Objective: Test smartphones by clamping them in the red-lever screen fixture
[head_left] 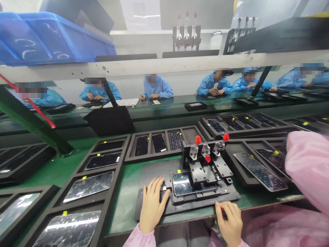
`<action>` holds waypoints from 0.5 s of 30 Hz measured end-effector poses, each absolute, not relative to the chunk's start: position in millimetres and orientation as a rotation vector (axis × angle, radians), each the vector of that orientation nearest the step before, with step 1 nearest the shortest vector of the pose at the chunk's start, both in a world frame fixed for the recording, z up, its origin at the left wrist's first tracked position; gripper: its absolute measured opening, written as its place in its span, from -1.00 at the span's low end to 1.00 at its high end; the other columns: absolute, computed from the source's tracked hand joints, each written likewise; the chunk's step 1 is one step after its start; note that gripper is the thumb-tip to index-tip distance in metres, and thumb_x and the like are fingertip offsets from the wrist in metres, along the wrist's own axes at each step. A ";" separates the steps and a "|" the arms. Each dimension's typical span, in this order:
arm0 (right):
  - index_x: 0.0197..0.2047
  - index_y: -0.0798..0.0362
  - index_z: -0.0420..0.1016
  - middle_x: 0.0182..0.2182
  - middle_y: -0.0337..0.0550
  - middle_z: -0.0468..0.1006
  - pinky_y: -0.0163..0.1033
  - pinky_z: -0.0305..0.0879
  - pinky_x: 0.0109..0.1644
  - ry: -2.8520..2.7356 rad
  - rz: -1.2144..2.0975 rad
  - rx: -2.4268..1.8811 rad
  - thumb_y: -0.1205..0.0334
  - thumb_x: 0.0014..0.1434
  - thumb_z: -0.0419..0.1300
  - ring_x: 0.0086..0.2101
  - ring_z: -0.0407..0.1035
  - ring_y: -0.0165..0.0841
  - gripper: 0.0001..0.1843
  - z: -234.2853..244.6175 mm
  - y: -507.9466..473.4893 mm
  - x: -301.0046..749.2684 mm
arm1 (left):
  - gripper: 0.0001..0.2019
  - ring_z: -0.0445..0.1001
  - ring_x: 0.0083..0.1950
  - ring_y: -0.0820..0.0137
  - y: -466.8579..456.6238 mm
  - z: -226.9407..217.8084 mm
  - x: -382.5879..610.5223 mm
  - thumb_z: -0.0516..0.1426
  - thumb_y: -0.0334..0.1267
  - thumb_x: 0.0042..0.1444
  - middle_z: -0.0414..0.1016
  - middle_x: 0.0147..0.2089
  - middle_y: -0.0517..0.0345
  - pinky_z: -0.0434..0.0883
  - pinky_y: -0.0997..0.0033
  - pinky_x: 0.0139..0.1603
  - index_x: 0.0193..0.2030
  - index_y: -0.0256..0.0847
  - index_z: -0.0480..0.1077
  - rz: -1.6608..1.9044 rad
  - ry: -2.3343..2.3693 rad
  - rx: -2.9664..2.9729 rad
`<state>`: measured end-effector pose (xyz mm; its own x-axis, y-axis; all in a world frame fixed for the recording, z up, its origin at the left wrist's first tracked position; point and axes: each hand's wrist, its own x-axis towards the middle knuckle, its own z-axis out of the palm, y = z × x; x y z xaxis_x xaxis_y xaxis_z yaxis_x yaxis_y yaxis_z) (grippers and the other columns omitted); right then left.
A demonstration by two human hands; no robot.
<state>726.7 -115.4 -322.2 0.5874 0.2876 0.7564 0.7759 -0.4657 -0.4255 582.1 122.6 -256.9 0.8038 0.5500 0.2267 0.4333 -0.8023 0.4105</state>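
As the left hand (153,206) lies open across the black fixture (164,169), the right hand (229,223) curls at its near edge, grip unclear, beside the glass panel (192,184), pocketed to stop it shifting.

A toggle-clamp jig (205,171) stands on a base plate (167,168) on the desk (123,212), with a glass panel (185,183) in it; the left hand (153,206) lies on the plate's left end, the right hand (229,223) just before its front edge. Foam trays lie left (120,178), behind (154,158) and right (246,183). Beyond, under a shelf (164,65), co-workers (156,87) sit across the line.
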 end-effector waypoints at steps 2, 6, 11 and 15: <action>-0.50 0.06 0.31 -0.56 -0.22 0.38 -0.22 0.10 -0.28 -0.846 -0.777 -2.027 0.24 0.15 0.13 -0.46 0.22 -0.37 -0.79 -322.7 -115.5 726.7 | -0.61 0.13 0.26 0.19 122.6 -256.6 582.3 -0.10 -0.12 0.22 0.27 0.19 0.05 0.04 -0.13 0.22 0.17 -0.08 0.15 0.500 0.739 2.667; -0.50 0.06 0.31 -0.56 -0.22 0.38 -0.22 0.10 -0.28 -0.848 -0.775 -2.033 0.25 0.14 0.15 -0.46 0.22 -0.37 -0.80 -321.7 -115.6 726.5 | -0.61 0.17 0.24 0.21 122.5 -255.7 582.5 -0.07 -0.13 0.20 0.31 0.17 0.06 0.10 -0.08 0.21 0.16 -0.09 0.17 0.534 0.737 2.704; -0.51 0.06 0.31 -0.56 -0.22 0.38 -0.22 0.11 -0.28 -0.842 -0.772 -2.037 0.24 0.14 0.14 -0.46 0.23 -0.37 -0.79 -320.9 -115.7 727.8 | -0.62 0.19 0.23 0.21 122.6 -254.5 582.6 -0.06 -0.14 0.19 0.32 0.16 0.05 0.13 -0.05 0.19 0.15 -0.09 0.19 0.553 0.739 2.717; -0.52 0.05 0.32 -0.56 -0.21 0.39 -0.21 0.12 -0.27 -0.840 -0.744 -2.024 0.24 0.13 0.15 -0.47 0.24 -0.37 -0.80 -322.1 -117.0 726.3 | -0.62 0.16 0.25 0.21 122.5 -253.6 582.7 -0.08 -0.13 0.21 0.29 0.17 0.05 0.08 -0.07 0.21 0.16 -0.09 0.18 0.510 0.740 2.698</action>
